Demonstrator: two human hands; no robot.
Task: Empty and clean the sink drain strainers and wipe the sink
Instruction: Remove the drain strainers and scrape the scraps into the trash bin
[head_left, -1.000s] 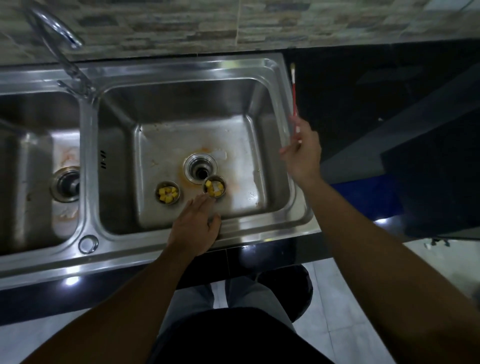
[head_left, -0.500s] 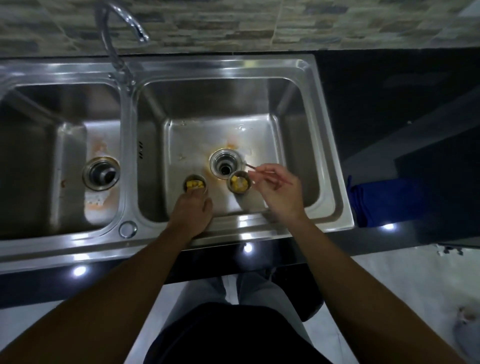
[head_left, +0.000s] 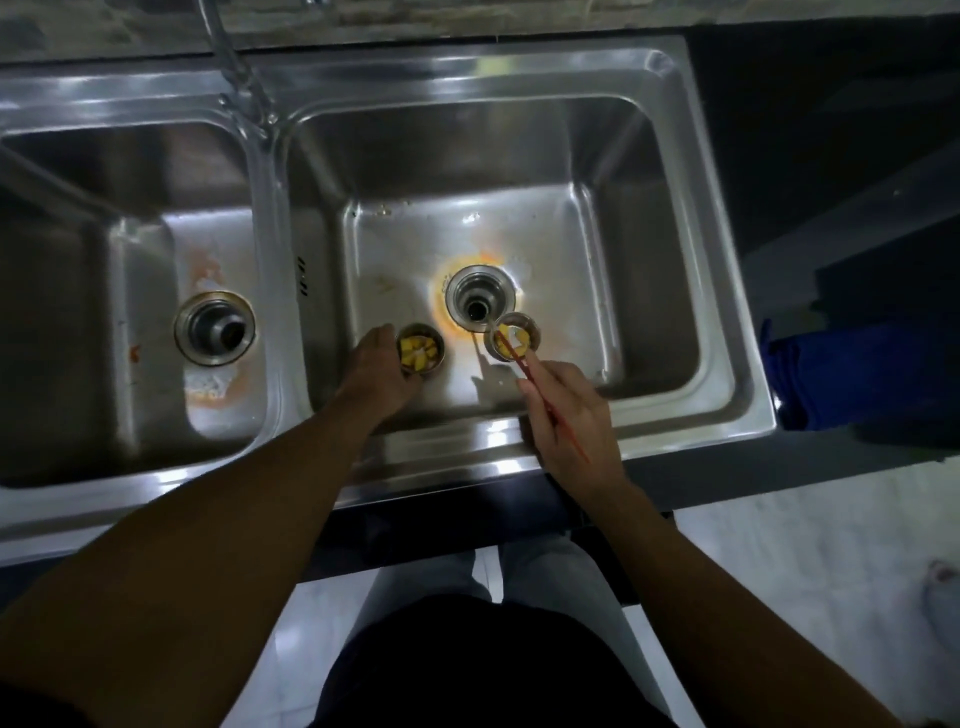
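the left hand (head_left: 376, 374) holds the left strainer (head_left: 422, 328); the right hand (head_left: 566, 410) pinches a thin red brush (head_left: 514, 353), tip in the right strainer (head_left: 493, 349). both strainers stand on the right basin (head_left: 649, 260) floor beside the open drain (head_left: 480, 306). risk: a hard flick tips the unheld right strainer, spilling scraps (head_left: 522, 340) into the drain.

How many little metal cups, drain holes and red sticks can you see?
Strainer cups: 2
Drain holes: 2
Red stick: 1
Total: 5
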